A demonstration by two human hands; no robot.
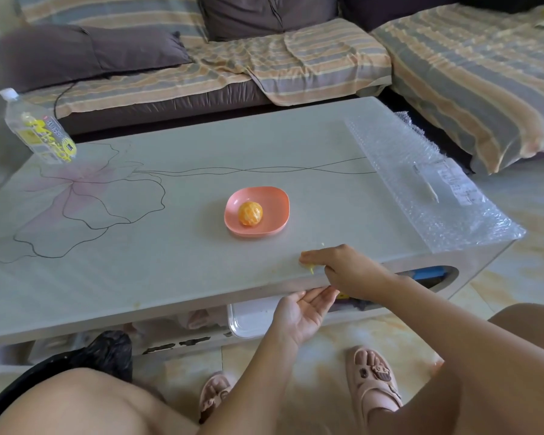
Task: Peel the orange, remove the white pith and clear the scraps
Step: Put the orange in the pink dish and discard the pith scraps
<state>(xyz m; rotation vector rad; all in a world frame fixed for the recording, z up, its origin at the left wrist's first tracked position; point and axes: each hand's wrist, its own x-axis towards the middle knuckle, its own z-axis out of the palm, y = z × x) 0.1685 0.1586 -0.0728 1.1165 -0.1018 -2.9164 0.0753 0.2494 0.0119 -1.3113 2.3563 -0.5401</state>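
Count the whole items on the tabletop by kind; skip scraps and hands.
Peeled orange: 1
Pink dish: 1
Plastic bottle: 1
Bubble wrap sheet: 1
Thin white stick at the wrap (on or under it, unclear): 1
Total: 5

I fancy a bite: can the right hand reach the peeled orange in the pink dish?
Probably yes: the right hand rests on the grey table, only open tabletop between it and the peeled orange in the pink dish.
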